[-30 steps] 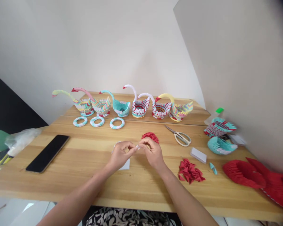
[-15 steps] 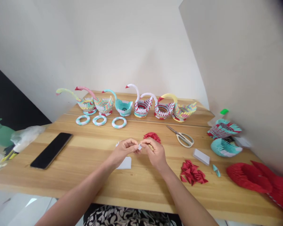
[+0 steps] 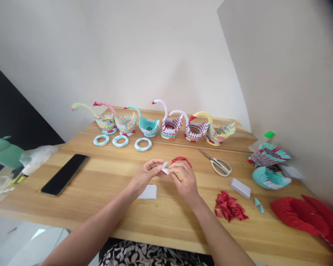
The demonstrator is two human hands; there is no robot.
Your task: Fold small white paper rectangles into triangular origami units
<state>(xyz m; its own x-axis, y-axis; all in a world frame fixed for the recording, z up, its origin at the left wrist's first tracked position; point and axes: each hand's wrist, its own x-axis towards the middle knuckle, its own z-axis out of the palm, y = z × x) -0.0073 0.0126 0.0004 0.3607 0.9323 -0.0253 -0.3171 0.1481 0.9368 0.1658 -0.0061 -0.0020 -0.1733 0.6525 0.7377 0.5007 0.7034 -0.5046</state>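
Observation:
My left hand (image 3: 145,174) and my right hand (image 3: 184,178) meet above the middle of the wooden table (image 3: 105,207), both pinching a small white paper piece (image 3: 165,168) between the fingertips. A white paper slip (image 3: 148,192) lies on the table just under my left wrist. A small heap of red folded pieces (image 3: 181,160) sits right behind my right hand. A bigger pile of red folded pieces (image 3: 229,210) lies to the right of my right forearm.
Several paper swans (image 3: 166,127) line the back edge, with three paper rings (image 3: 121,141) in front. Scissors (image 3: 219,164), a white paper stack (image 3: 240,188), teal and red paper bowls (image 3: 269,166) and red paper shapes (image 3: 308,218) lie right. A black phone (image 3: 65,174) lies left.
Both hands stayed together on the white paper piece, which has turned so more of it shows above the fingers. The camera view drifted slightly, shifting everything a little to the right.

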